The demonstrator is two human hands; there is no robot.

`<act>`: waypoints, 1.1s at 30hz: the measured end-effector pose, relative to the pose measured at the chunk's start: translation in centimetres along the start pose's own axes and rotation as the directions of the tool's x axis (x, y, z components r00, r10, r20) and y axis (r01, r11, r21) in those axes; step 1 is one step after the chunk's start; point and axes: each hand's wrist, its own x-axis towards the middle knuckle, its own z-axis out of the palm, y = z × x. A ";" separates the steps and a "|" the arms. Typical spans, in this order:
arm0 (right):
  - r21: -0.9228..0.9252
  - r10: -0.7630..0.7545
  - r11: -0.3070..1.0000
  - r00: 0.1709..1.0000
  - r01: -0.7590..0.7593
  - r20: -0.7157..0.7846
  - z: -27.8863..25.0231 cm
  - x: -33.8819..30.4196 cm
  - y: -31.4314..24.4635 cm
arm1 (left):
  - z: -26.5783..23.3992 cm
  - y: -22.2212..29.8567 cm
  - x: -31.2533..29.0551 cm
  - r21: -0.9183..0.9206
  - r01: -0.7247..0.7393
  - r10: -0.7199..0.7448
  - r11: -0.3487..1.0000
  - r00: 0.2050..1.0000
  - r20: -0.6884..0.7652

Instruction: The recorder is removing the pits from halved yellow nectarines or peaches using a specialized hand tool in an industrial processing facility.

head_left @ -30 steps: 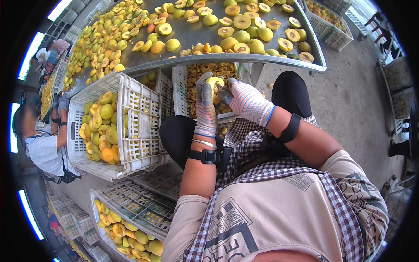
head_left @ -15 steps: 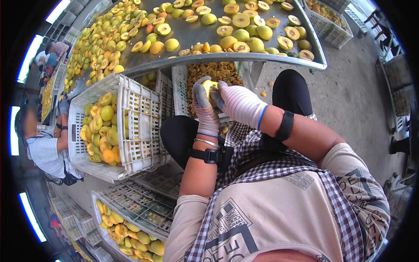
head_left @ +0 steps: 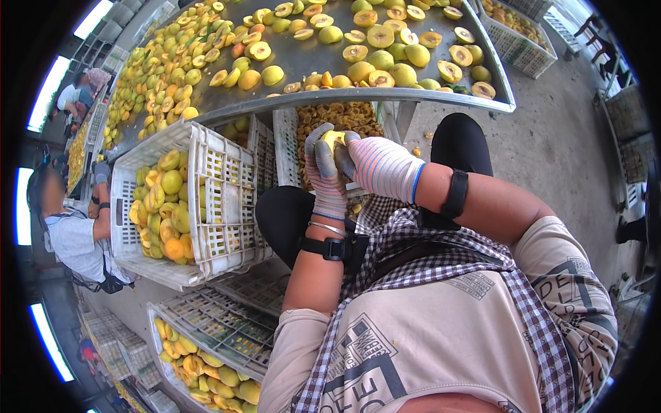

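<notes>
In front of my lap, both gloved hands meet around a yellow peach piece (head_left: 333,140). My left hand (head_left: 325,168) is closed round it from the left, fingers upward. My right hand (head_left: 375,165), in a striped glove with a grey palm, presses its fingers and thumb to the fruit's right side. Whether the right fingers also grip a small tool is hidden. Just beyond my hands, under the table edge, stands a white crate (head_left: 286,141) full of brownish-orange fruit scraps (head_left: 337,118).
A metal table (head_left: 206,96) ahead carries many whole and halved peaches (head_left: 380,36). Left of my knee, a tilted white crate (head_left: 231,199) holds peach pieces; another crate (head_left: 206,323) of them sits lower left. A co-worker (head_left: 79,237) works at far left. Fruit crate (head_left: 516,51) stands far right.
The peach piece has turned slightly between my fingers, and my hands have shifted a little. The co-worker's hand at left has moved slightly.
</notes>
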 end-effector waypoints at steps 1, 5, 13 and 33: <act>-0.036 -0.028 0.999 0.999 0.029 0.036 0.0 -0.1 0.1 | 0.0 0.2 0.1 -0.078 0.092 -0.090 0.993 0.995 0.034; 0.059 0.074 0.995 0.996 -0.078 0.057 -0.6 -0.3 -0.2 | 0.6 1.2 0.1 -0.186 0.267 -0.263 0.946 0.964 0.048; 0.040 0.040 0.998 0.994 -0.044 0.102 -1.2 0.1 0.2 | 0.5 0.7 0.3 -0.164 0.258 -0.263 0.952 0.965 -0.012; 0.008 0.005 1.000 0.987 -0.007 0.162 -3.2 -0.7 -1.1 | 1.2 1.3 -0.9 0.004 -0.148 0.148 0.989 0.988 -0.035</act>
